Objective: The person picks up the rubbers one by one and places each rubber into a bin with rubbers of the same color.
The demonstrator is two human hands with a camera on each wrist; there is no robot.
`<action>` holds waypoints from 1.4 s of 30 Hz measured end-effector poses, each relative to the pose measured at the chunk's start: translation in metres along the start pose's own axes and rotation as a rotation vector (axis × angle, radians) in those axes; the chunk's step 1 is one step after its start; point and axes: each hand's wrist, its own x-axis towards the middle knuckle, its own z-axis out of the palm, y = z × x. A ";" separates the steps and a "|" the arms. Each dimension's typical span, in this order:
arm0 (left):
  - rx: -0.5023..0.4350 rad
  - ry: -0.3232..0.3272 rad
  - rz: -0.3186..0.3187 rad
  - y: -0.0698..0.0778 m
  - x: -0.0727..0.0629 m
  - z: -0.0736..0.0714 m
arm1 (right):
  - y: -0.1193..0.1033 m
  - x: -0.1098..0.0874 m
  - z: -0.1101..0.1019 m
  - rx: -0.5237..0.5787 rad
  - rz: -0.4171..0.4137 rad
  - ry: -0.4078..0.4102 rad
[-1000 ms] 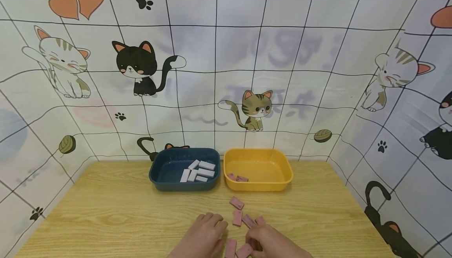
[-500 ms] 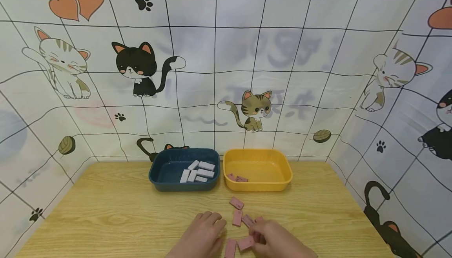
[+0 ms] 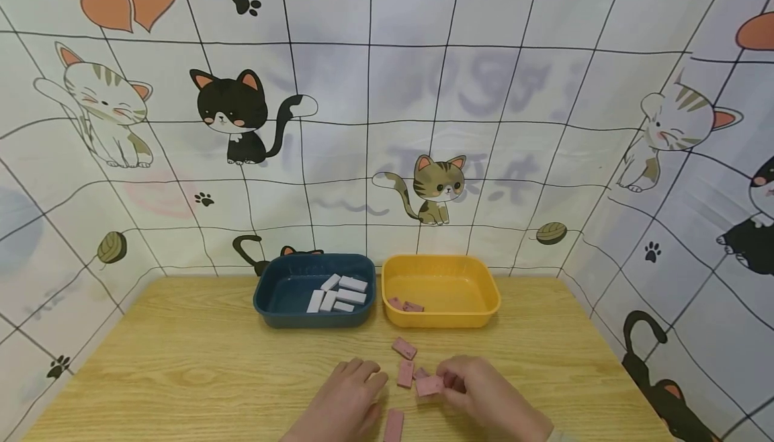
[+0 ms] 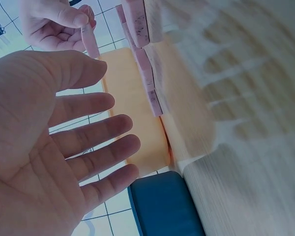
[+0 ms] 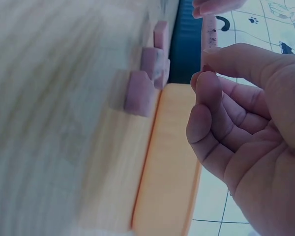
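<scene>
My right hand [image 3: 484, 395] pinches a small pink rectangular block [image 3: 429, 385] between thumb and fingertips. In the right wrist view, that block [image 5: 209, 37] stands edge-on above the table, its side dark-speckled. My left hand [image 3: 343, 398] is left of the pink blocks; in the left wrist view its fingers [image 4: 96, 135] are spread and hold nothing. Ahead of the hands lie a pink block [image 3: 404, 348] and another pink block [image 3: 406, 374]. A third pink block [image 3: 420, 373] is partly hidden behind the held one. One more pink block [image 3: 394, 424] lies between the hands, near the front.
At the back of the wooden table [image 3: 199, 355] stand a dark blue tray [image 3: 314, 320] with several white blocks [image 3: 351, 296] and, beside it, a yellow tray [image 3: 447, 320] with pink blocks [image 3: 414, 307] at its left. A cat-print curtain [image 3: 338, 146] encloses the back and sides.
My right hand has picked up the pink block from near the table's front and carried it forward and slightly right. The left hand has barely moved.
</scene>
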 end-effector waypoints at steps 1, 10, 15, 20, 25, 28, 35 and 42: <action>0.004 0.010 0.008 0.000 0.000 0.000 | 0.000 0.001 -0.001 -0.006 -0.004 0.011; -0.003 0.071 0.025 -0.001 0.003 -0.001 | 0.000 0.004 -0.013 -0.070 -0.019 0.106; 0.002 0.102 0.006 -0.003 0.004 -0.004 | 0.001 0.007 -0.018 -0.114 -0.040 0.152; 0.002 0.125 -0.010 -0.003 0.006 -0.009 | -0.001 0.011 -0.022 -0.115 -0.074 0.184; 0.030 0.219 0.011 -0.003 0.007 -0.009 | -0.003 0.015 -0.026 -0.120 -0.065 0.209; 0.037 0.266 0.021 -0.002 0.008 -0.008 | -0.003 0.017 -0.028 -0.122 -0.057 0.224; 0.010 0.285 0.011 0.000 0.013 -0.009 | -0.002 0.022 -0.033 -0.123 -0.068 0.263; -0.001 0.319 0.018 0.002 0.017 -0.009 | 0.004 0.029 -0.035 -0.138 -0.073 0.324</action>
